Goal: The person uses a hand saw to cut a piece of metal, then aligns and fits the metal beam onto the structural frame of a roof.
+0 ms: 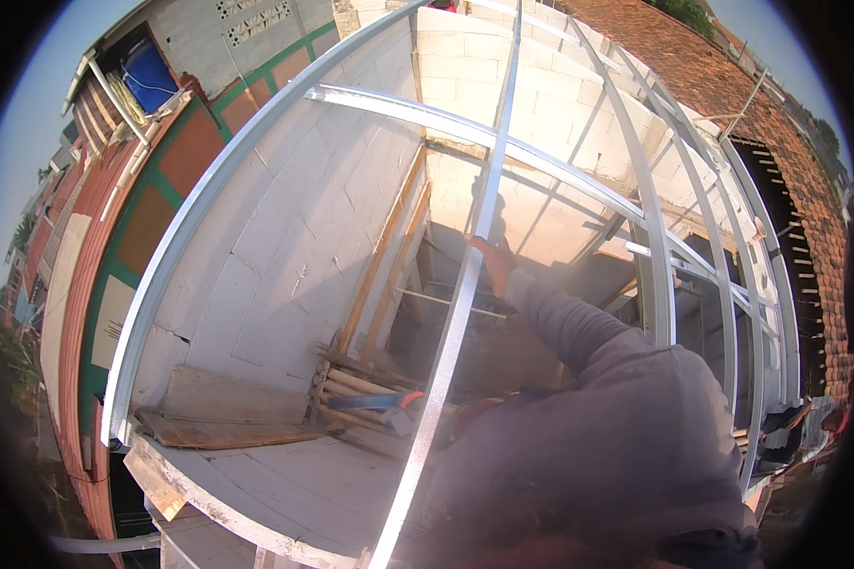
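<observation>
My right hand [494, 266] is closed around a long, shiny metal roof channel [466, 268] that slants from the lower edge up to the top middle. A grey sleeve covers its arm, which reaches in from the lower right. Grey clothing [579, 455] fills much of the lower middle and hides what lies behind it. Left of the channel, below my right hand, lies a long blue tool [365, 402] with an orange end. A small skin-toned patch shows close to that tool; I cannot make out whether it is my left hand.
A cross channel [427, 116] runs under the slanted one. Several curved-looking metal rafters [657, 228] stand to the right, beside a tiled roof [636, 47]. Pale block walls [256, 237] enclose a deep space below. Wooden boards [228, 431] lie at the lower left; bamboo poles [351, 387] are nearby.
</observation>
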Demonstrator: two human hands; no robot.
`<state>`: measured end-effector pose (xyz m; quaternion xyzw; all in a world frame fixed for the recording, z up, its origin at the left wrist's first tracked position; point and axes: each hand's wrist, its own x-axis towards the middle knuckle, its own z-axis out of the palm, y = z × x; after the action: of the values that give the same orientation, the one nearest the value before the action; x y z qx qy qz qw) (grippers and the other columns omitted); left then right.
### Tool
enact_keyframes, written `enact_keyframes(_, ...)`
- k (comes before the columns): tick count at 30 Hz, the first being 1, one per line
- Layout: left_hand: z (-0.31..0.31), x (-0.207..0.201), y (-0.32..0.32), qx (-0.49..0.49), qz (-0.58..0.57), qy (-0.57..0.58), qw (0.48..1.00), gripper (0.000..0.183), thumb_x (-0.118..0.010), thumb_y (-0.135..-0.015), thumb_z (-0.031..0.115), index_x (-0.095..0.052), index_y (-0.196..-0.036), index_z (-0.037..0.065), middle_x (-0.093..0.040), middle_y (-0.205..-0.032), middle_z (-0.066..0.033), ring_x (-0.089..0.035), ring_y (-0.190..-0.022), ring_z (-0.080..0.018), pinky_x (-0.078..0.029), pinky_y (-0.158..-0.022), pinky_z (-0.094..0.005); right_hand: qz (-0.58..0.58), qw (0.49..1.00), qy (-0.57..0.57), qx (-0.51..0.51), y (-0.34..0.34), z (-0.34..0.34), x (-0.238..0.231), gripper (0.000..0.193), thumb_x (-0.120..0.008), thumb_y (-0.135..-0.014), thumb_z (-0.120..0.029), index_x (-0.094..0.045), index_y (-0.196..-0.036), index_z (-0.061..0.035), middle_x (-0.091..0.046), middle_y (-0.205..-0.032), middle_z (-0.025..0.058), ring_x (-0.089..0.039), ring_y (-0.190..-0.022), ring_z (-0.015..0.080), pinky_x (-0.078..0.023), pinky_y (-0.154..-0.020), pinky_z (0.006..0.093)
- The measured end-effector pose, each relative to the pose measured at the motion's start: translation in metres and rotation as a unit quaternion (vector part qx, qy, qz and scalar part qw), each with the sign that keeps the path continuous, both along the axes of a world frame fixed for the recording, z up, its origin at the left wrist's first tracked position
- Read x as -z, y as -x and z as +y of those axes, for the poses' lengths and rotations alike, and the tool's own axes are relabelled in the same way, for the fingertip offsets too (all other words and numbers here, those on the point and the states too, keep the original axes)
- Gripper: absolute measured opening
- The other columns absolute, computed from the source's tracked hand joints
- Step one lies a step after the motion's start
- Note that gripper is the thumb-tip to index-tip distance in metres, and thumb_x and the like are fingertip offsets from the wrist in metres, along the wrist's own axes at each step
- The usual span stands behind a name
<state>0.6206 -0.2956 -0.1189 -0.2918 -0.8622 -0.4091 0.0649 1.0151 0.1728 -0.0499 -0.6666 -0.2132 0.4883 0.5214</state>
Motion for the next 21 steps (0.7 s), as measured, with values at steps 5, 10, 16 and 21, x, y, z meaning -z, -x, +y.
enact_keyframes(5,0.014,-0.003,-0.002,0.033,-0.001,-0.001,0.999,0.035,-0.055,-0.108,0.023,-0.070,-0.131,0.001,-0.074,-0.122,-0.0157,-0.068,-0.113,-0.0300,-0.052,-0.100,-0.0424,0.160,0.977,-0.039,-0.135,0.006,-0.002,0.033,0.083,-0.087,-0.079,-0.035,-0.040,-0.141,-0.0064,-0.055,-0.117,0.0180,-0.065,-0.101,0.0313,-0.059,-0.069,0.0527)
enact_keyframes(10,0.015,-0.006,-0.003,0.043,-0.005,-0.001,0.999,0.035,-0.055,-0.108,0.024,-0.071,-0.130,0.002,-0.074,-0.122,-0.0150,-0.068,-0.112,-0.0296,-0.052,-0.099,-0.0421,0.089,0.989,-0.042,-0.112,0.018,0.015,0.052,0.076,-0.079,-0.080,-0.019,-0.035,-0.141,-0.0051,-0.054,-0.115,0.0184,-0.062,-0.102,0.0345,-0.058,-0.074,0.0600)
enact_keyframes(16,0.014,-0.007,-0.009,0.047,-0.011,-0.001,0.999,0.035,-0.055,-0.108,0.025,-0.072,-0.128,0.002,-0.074,-0.121,-0.0143,-0.068,-0.111,-0.0291,-0.052,-0.098,-0.0418,0.043,0.987,-0.037,-0.148,0.014,0.025,0.064,0.104,-0.076,-0.080,-0.017,-0.012,-0.162,-0.0032,-0.054,-0.130,0.0234,-0.061,-0.111,0.0397,-0.056,-0.080,0.0675)
enact_keyframes(21,0.016,-0.009,-0.011,0.055,-0.013,0.002,0.998,0.035,-0.054,-0.109,0.025,-0.073,-0.127,0.002,-0.074,-0.120,-0.0137,-0.068,-0.110,-0.0287,-0.052,-0.098,-0.0416,0.030,0.984,-0.013,-0.174,0.008,0.036,0.074,0.128,-0.077,-0.082,-0.019,0.017,-0.167,-0.0036,-0.047,-0.150,0.0288,-0.058,-0.125,0.0444,-0.052,-0.090,0.0731)
